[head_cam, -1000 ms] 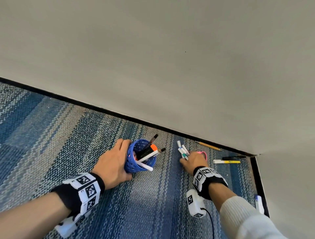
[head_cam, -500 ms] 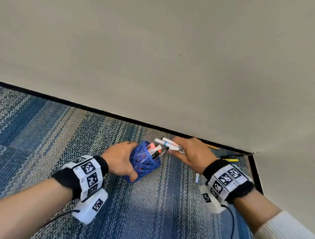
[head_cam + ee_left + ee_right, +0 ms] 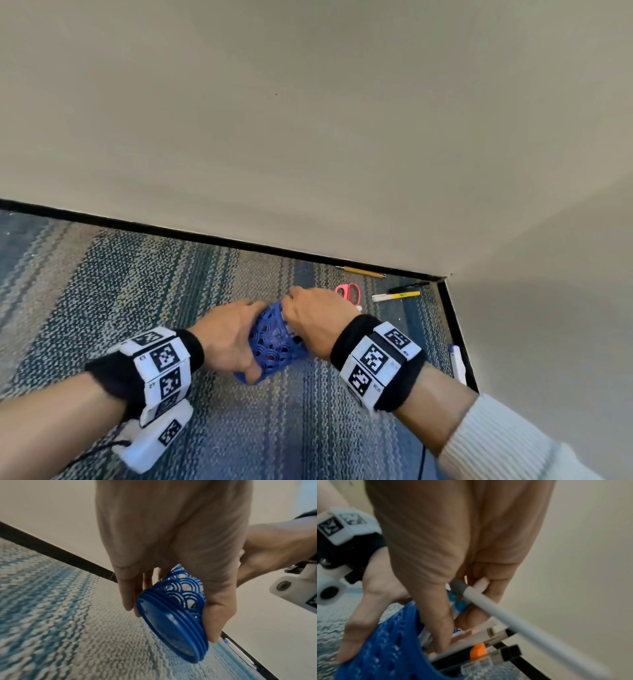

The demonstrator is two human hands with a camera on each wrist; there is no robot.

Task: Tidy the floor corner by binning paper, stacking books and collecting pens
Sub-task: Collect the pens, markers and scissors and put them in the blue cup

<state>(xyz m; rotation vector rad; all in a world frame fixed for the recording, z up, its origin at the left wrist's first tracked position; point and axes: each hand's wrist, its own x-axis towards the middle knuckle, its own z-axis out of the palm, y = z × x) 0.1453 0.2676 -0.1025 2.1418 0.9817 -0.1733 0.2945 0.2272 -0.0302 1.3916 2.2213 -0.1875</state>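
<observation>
Pens half done: left hand (image 3: pixel 233 337) grips cup (image 3: pixel 270 342), right hand (image 3: pixel 317 317) pinches pens (image 3: pixel 488 609) into it; more pens (image 3: pixel 395 296) at 2 o'clock.

Glossy blue plastic lattice cup (image 3: pixel 270 342) above rough woven carpet (image 3: pixel 102 291); smooth matt wall (image 3: pixel 308 120); white ribbed knit sleeve (image 3: pixel 507 445) at near right.
</observation>
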